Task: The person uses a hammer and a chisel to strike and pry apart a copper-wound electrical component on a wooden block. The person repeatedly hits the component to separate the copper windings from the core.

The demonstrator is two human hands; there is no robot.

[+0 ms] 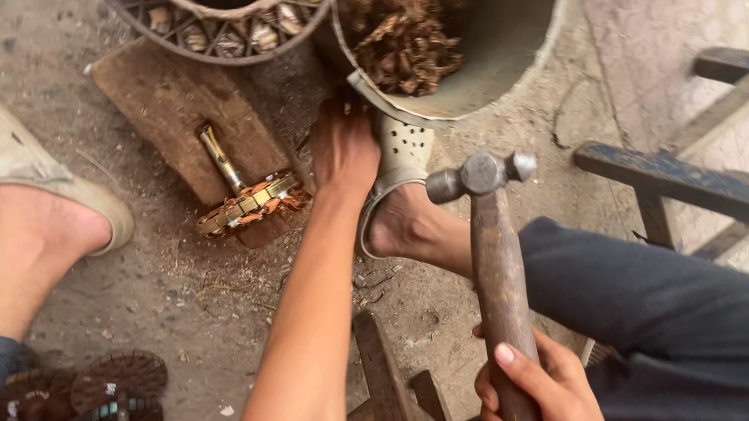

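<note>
Your right hand [537, 396] grips the raised hammer [495, 261], fingers wrapped round its handle, while your left hand [342, 150] steadies the motor rotor [252, 204] on the wooden block [176, 112], copper windings not yet knocked free.

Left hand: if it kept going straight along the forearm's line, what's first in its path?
Probably the metal bucket of brown scrap: the left hand points up-frame at its lower rim, just past the wooden block. Depth is unclear, so it could meet the ground first.

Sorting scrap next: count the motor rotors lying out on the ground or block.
3: one rotor on the wooden block by the left hand, two rotors on the ground lower left. More may be hidden.
</note>
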